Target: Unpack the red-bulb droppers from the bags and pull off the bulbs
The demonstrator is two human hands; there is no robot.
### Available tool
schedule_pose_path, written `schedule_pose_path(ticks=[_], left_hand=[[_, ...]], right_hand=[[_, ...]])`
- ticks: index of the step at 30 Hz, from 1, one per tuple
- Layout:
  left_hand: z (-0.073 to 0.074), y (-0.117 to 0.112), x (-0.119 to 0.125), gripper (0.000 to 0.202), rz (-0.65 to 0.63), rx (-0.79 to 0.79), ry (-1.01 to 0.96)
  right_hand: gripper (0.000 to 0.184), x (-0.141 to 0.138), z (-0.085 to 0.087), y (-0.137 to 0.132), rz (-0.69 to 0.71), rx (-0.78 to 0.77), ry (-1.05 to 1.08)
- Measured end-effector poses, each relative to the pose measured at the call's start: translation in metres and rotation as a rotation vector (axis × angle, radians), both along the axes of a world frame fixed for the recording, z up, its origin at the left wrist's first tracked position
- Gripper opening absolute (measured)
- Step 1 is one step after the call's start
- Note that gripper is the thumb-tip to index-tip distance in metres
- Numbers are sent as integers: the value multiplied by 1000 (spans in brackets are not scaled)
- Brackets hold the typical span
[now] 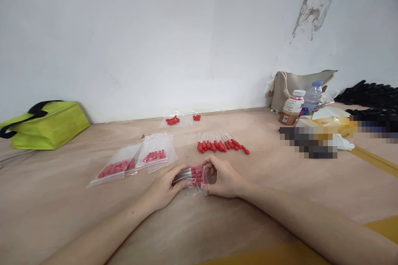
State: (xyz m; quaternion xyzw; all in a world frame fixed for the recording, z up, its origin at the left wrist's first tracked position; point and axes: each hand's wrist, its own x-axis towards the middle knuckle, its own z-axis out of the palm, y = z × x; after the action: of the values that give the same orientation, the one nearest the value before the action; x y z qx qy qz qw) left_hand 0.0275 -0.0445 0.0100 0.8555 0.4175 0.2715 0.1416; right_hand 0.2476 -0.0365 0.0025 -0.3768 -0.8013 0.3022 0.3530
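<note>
Chipped white wall (155, 29) at the back, brown paper (77, 215) spread beneath both forearms.

From the head view: between the two hands, a clear zip bag (195, 191) around a bundle of red-bulbed droppers (196, 176), tubes toward the left hand (169, 186), bulbs toward the right hand (224, 177). Left hand curled over the tube end, gripping the bundle with thumb on the near side and fingers on the far side; hard to tell how much film lies under the fingers. Right hand half closed, apparently pinching the bag's red-lined edge just past the bulbs.

Probably light as a whole, stiff along the tubes, soft and grippy at the bulbs, with thin, slick film likely to crumple. Glass or plastic, impossible to say; wiser to treat as fragile. Best taken hold of across all the tubes at once, with only a light pinch on the edge.

Ahead of the right hand, a row of loose droppers (217, 145), bulbs nearest. Beyond the left hand, two filled zip bags (157, 155). Farther ahead of both, near the wall, more droppers under clear film (186, 121).
</note>
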Motion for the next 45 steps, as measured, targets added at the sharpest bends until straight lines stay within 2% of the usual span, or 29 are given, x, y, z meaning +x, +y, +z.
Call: schedule_pose_path(ticks=[4,10,18,24,29,33,37,42,45], left_hand=[[-1,0,-1,34,13,-11,1],[1,-1,0,33,36,-15,16],[-1,0,-1,32,42,-4,9],[-2,1,-2,31,56,5,24],[0,1,-1,30,66,7,34],[0,0,-1,30,62,11,44],[-1,1,-2,31,71,11,54],[-1,1,-2,30,68,15,58],[0,1,-1,30,73,14,54]], right_hand=[[44,3,1,5,64,-33,74],[69,4,-3,8,46,-19,-47],[49,10,-3,10,73,-33,17],[57,9,-8,10,48,-118,86],[43,4,-8,6,43,-153,162],[39,10,-5,7,40,-164,160],[31,17,-1,9,56,-241,182],[37,16,-2,9,25,-309,138],[47,12,-4,8,-38,-310,125]])
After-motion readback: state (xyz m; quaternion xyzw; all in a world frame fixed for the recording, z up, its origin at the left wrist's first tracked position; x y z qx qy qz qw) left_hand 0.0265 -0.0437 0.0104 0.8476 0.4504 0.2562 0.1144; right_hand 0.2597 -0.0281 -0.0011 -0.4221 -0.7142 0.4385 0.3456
